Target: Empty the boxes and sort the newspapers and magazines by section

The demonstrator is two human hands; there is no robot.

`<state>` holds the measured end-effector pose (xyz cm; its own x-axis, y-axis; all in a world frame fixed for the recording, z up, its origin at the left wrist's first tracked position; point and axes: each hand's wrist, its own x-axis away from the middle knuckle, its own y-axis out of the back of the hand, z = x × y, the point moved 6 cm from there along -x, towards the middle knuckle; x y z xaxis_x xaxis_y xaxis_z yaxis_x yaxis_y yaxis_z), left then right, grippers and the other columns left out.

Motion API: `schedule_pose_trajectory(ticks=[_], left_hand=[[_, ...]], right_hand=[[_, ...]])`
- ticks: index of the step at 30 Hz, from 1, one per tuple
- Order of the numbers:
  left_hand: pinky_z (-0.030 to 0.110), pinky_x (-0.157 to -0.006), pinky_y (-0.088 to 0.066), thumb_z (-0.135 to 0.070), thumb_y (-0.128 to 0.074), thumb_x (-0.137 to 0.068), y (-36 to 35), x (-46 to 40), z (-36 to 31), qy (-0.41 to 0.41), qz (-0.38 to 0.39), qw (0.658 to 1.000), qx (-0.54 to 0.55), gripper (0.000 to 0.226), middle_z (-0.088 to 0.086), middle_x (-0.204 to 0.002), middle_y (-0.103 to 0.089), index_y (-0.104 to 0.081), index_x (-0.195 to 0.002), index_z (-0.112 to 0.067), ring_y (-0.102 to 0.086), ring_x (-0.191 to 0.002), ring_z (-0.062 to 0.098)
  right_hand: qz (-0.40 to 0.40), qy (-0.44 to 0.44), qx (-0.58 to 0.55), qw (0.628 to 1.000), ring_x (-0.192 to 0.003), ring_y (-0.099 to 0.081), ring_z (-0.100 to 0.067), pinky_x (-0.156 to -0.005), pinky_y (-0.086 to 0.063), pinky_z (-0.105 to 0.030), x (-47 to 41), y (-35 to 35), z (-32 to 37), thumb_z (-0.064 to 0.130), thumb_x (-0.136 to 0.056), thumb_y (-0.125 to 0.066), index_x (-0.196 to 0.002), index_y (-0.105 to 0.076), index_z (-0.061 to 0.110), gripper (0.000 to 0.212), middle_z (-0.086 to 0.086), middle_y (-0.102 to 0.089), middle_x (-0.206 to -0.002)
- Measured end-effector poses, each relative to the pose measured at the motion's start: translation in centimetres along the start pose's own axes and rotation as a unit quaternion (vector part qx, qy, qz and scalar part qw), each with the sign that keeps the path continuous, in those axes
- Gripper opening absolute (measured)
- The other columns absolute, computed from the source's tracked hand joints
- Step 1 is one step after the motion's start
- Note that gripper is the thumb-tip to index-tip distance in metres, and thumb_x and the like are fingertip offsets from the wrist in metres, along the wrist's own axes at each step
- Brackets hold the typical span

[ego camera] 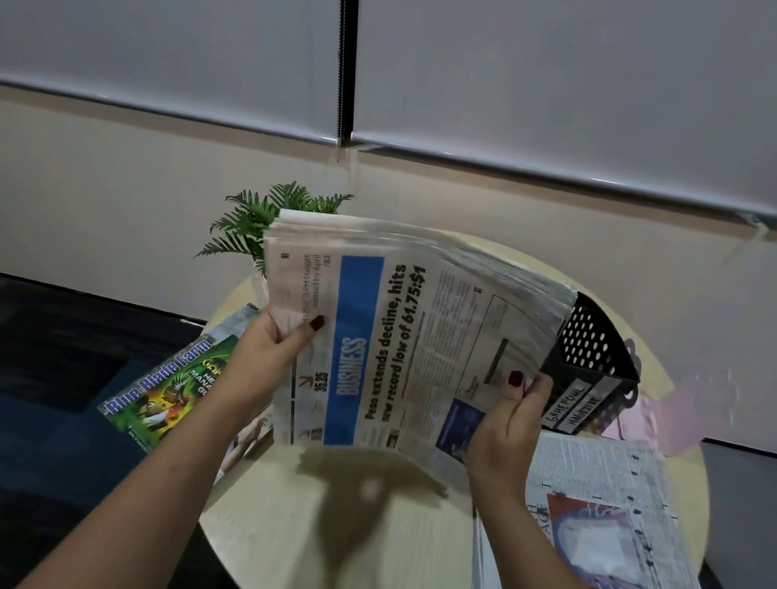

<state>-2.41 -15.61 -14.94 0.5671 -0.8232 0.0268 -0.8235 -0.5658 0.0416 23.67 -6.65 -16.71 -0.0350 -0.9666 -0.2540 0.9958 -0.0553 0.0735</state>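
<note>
Head view: both hands hold a thick newspaper bundle above the round desk.

Nearest, on the desk's (327, 569) right side, lies a flat newspaper pile (611, 551), with a magazine stack (168, 385) overhanging the left edge. Above the bare middle, the left hand (275, 352) and right hand (505, 429) each pinch a lower corner of the bundle (397, 348), fingers curled round it and thumbs on the front page, whose blue banner reads BUSINESS. Behind the bundle to the right stands a black perforated box (591, 366) with a handwritten label, a pink box (687, 414) beyond it, and a fern (258, 224) at the far left. The step in hand looks like sorting: the section has been read off the front page. Next, the bundle needs a spot of its own on the desk, kept apart from both piles.
</note>
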Motion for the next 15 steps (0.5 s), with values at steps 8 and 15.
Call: schedule_pose_trajectory(ticks=[8,15], left_hand=[[0.030,-0.058,-0.057,-0.016,-0.062,-0.091,-0.4,3.0,3.9,0.040,-0.022,0.999,-0.010,0.004,0.002,-0.088,-0.076,-0.062,-0.094,-0.013,-0.073,-0.082,0.020],[0.022,-0.053,-0.055,-0.009,-0.064,-0.089,0.3,2.6,3.6,0.045,-0.017,0.998,0.037,0.022,0.001,-0.095,-0.075,-0.059,-0.110,-0.010,-0.073,-0.080,0.014]], right_hand=[[0.052,0.001,0.025,0.998,-0.131,-0.044,-0.014,-0.111,-0.034,-0.031,4.7,-1.3,-2.5,0.012,-0.103,-0.033,-0.142,-0.027,0.032,0.044,-0.003,-0.047,-0.140],[0.046,0.024,0.049,0.997,-0.098,-0.058,0.007,-0.082,-0.044,-0.008,3.7,-1.2,-1.6,0.018,-0.104,-0.032,-0.119,-0.037,0.057,0.042,0.015,-0.061,-0.106]])
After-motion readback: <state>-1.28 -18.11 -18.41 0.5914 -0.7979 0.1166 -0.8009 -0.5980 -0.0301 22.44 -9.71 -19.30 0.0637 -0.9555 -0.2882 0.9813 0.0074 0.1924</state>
